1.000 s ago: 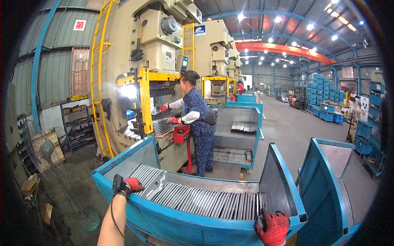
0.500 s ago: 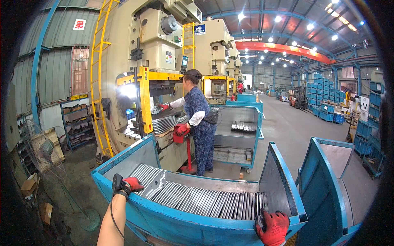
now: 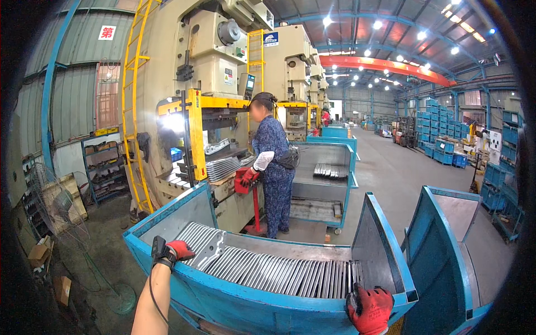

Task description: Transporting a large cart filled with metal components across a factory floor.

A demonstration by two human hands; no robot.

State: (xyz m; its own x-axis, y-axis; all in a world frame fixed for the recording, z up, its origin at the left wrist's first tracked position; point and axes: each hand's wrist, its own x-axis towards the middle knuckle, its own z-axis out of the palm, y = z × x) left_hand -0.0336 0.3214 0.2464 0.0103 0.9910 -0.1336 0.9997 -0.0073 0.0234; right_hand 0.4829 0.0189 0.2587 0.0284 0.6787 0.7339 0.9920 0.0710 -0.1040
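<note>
Metal parts (image 3: pixel 285 273), in bin (image 3: pixel 268 314), between hands (image 3: pixel 181 250) (image 3: pixel 371 310)

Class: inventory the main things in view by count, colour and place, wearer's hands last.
Near cart: one, blue, foreground
Metal plates: many, silver, inside cart
Other carts: several, blue, right and centre
Presses: several, cream, centre-left
Co-worker: one, blue clothes, at press
Ladders: two, yellow, beside presses
Fan: one, greenish, left
Shelf: one, dark, left
Crates: many, blue, right
Forklift: one, orange, aisle
Crane beam: one, orange, overhead
Lamps: many, white, ceiling
Left hand: one, red glove, near rim, left
Right hand: one, red glove, near rim, right
</note>
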